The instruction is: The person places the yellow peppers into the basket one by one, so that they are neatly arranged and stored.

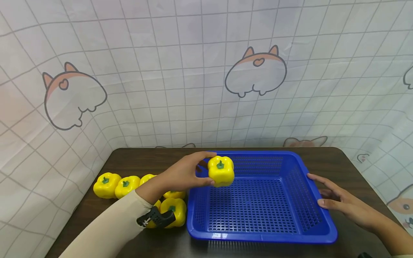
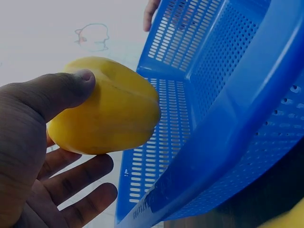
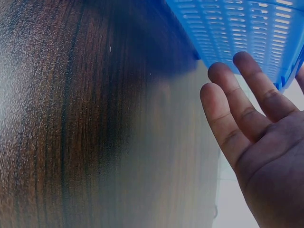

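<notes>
We wear a long cream sleeve (image 1: 109,222) on our left arm, plain and lightly creased, ending at the wrist. By its cuff sits a black strap (image 1: 157,217) with chunky, curved parts and small silvery fittings. Of our right sleeve (image 1: 403,256) only a pale sliver shows, near a cut-off black piece (image 1: 364,255).

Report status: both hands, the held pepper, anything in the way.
Left hand pinching yellow pepper, held up over left part of blue basket. Right hand touching basket's right rim. Nothing visibly blocking between pepper and basket.
</notes>
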A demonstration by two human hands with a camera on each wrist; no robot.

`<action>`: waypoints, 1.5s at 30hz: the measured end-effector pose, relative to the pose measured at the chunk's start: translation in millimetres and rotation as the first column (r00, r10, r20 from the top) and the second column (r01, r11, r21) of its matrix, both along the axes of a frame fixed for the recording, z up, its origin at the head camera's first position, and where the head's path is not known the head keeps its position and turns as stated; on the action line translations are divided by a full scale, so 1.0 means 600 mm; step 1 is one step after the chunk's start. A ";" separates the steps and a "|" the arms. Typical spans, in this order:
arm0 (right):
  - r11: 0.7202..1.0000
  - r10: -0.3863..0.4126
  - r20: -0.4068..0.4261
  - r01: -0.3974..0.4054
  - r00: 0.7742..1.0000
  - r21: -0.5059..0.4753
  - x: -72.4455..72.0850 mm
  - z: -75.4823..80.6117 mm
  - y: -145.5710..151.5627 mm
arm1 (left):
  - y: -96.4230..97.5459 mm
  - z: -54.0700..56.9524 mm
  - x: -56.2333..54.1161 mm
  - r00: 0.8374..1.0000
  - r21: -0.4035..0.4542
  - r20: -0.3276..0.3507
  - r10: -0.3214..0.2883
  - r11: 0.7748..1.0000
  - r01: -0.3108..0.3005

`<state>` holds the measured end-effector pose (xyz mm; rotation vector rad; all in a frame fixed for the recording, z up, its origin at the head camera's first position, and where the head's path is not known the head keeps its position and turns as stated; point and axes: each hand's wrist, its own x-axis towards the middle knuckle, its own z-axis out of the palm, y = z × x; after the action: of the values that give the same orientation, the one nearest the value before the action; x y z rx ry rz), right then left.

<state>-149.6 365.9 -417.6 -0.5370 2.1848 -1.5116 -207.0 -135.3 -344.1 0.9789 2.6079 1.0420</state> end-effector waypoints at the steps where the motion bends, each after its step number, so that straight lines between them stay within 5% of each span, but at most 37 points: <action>1: 1.000 -0.001 0.003 0.001 1.000 0.000 0.000 0.000 0.000 | 0.003 -0.001 -0.001 1.000 -0.002 0.000 -0.002 1.000 0.002; 45: 1.000 0.010 -0.022 -0.010 1.000 -0.008 0.003 -0.006 0.000 | 0.125 -0.015 -0.044 0.991 0.033 0.106 -0.080 0.997 0.077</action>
<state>-147.9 365.8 -421.3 -0.5692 2.1903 -1.5162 -233.5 -60.3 -353.3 0.9938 2.4546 1.0850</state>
